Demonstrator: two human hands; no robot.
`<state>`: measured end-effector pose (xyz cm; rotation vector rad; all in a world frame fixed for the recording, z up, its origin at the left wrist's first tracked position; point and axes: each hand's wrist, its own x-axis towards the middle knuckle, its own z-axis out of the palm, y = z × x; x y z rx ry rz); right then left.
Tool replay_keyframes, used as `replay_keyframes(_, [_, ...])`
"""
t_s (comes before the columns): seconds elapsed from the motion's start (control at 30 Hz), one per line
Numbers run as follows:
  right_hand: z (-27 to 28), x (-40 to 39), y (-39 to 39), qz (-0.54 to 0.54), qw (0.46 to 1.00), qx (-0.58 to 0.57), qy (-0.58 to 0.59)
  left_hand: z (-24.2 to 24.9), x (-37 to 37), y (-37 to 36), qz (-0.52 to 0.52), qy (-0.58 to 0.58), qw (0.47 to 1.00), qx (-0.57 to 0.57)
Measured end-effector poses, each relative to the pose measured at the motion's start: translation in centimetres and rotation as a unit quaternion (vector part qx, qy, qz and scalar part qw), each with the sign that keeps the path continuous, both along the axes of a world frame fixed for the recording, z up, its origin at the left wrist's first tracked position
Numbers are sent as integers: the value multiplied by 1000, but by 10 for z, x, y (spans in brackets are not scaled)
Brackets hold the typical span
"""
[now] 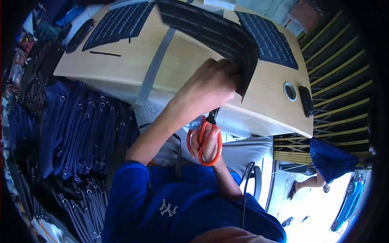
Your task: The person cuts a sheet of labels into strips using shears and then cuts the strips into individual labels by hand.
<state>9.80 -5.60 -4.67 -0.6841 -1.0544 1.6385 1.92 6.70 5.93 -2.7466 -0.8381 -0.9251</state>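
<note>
My left hand (216, 83) is closed on the edge of a dark sheet with pale printed rows (210, 34). The sheet bends upward above the table and looks blurred by motion. Below that wrist, my right hand (211, 148) grips scissors with orange handles (219, 150), its fingers through the loops. The scissors point up toward the sheet, and my left hand and forearm partly hide their blades.
The wooden table (121, 69) bears printed dark sheets (269, 40) on both sides, a tape roll (289, 91) and a black case (306, 101). Dark blue straps with metal rings (89, 129) are piled at left. A folding gate (336, 81) stands right; a person's leg (308, 183) shows beyond.
</note>
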Motion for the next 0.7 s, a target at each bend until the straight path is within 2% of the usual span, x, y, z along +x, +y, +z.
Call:
replay_keyframes(0.07, [6,-1,3,-63,996,-56,-31,-2,12,6,-37,6,998,41])
replay_keyframes(0.1, [2,0,5,-62,996,-67,-18,-2,14,8,-43,7,998,47])
replay_keyframes(0.17, [3,5,5,-47,997,-63,-13,1,13,12,-72,3,995,-72])
replay_keyframes(0.2, [5,5,5,-45,996,-72,-10,3,15,12,-80,8,994,-69])
replay_keyframes(0.27, [-1,4,5,-36,998,-51,12,6,18,11,-25,44,996,-74])
replay_keyframes(0.4, [2,6,7,-19,996,-60,64,7,24,20,-78,62,992,-76])
replay_keyframes(0.43, [3,6,8,-25,996,-58,64,15,29,22,-82,136,986,-51])
replay_keyframes(0.47, [3,6,9,-27,996,-55,68,18,34,26,-85,139,985,-49])
replay_keyframes(0.53, [2,4,14,-31,995,-41,86,23,44,36,-102,237,964,-60])
replay_keyframes(0.67, [2,-3,19,-29,988,-45,144,26,54,49,-161,313,935,-32])
replay_keyframes(0.7, [5,-4,19,-26,986,-48,160,36,61,45,-107,414,900,-85])
